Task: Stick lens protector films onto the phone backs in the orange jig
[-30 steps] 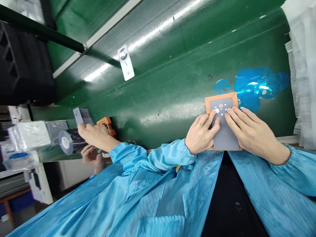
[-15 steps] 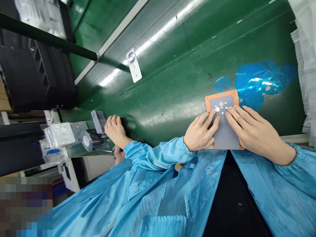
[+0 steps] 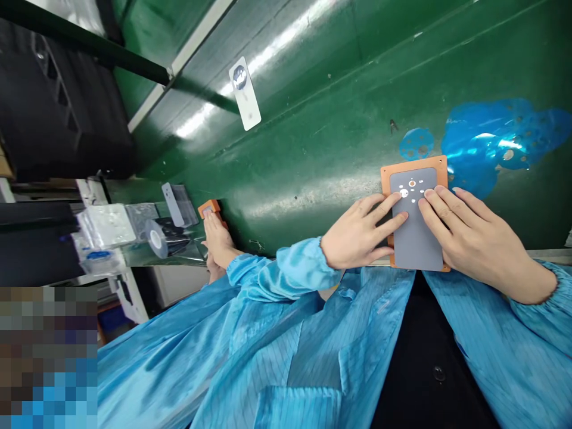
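A grey phone back panel with several small holes near its top lies on an orange fixture plate at the bench's near edge. My left hand is open at the panel's left side, fingers spread, with two fingertips touching its surface near the holes. My right hand lies open over the panel's right edge, fingers stretched out, fingertips just below the holes. Neither hand grasps the panel; it lies flat on the plate.
Blue film pieces lie beyond the plate on the green bench. A white phone-shaped panel rests farther left. A co-worker's hand presses on another orange fixture, near a tape roll and a grey panel.
My left hand's fingers have spread and drawn slightly leftward off the panel. My right hand stays in place on it. The co-worker's hand has moved, and an orange fixture shows there.
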The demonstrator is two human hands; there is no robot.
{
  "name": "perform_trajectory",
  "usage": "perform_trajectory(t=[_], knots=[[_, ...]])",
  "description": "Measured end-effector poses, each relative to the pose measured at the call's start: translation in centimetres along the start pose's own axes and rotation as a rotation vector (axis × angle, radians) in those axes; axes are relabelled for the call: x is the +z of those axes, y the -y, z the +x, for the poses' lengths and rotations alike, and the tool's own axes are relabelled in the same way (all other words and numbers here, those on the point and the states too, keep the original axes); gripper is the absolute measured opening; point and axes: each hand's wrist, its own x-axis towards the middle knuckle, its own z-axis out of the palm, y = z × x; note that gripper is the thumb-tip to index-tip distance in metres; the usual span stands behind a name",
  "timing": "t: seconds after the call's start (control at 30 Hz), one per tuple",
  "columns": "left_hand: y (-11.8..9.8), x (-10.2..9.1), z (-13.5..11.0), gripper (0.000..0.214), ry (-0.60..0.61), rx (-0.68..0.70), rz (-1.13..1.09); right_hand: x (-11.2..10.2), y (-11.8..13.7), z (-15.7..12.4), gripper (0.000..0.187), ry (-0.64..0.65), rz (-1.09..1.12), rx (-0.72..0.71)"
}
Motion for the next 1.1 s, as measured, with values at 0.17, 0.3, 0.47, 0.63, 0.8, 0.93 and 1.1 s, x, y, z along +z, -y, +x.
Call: perform_trajectory(t=[0.17,0.3,0.47,0.63,0.8,0.93,1.1], knots=[[4.5,-2.1,3.0,0.054,-0.204,-0.187,-0.276,-0.3,-0.1,0.0,0.068,0.014,0.002,-0.001],[6.2,-0.9,6.3,0.047,-0.145,-0.27,-0.301,-0.6,0.1,0.2,0.069,0.022,0.078,0.034],[6.0,0.6,8.3,0.039,-0.112,-0.351,-0.294,-0.6,0.3,0.3,0.067,0.042,0.104,0.077],[5.9,0.9,9.0,0.044,-0.11,-0.397,-0.302,-0.8,0.2,0.2,0.069,0.075,0.126,0.085],[6.4,1.7,9.5,0.048,-0.204,-0.376,-0.351,-0.8,0.3,0.7,0.072,0.095,0.058,0.059],[7.0,1.9,9.8,0.052,-0.304,-0.355,-0.442,-1.3,0.0,0.7,0.074,0.078,0.071,0.059],[7.0,-0.3,9.2,0.053,-0.366,-0.276,-0.699,-3.8,-1.7,0.5,0.062,-0.069,0.272,0.063]])
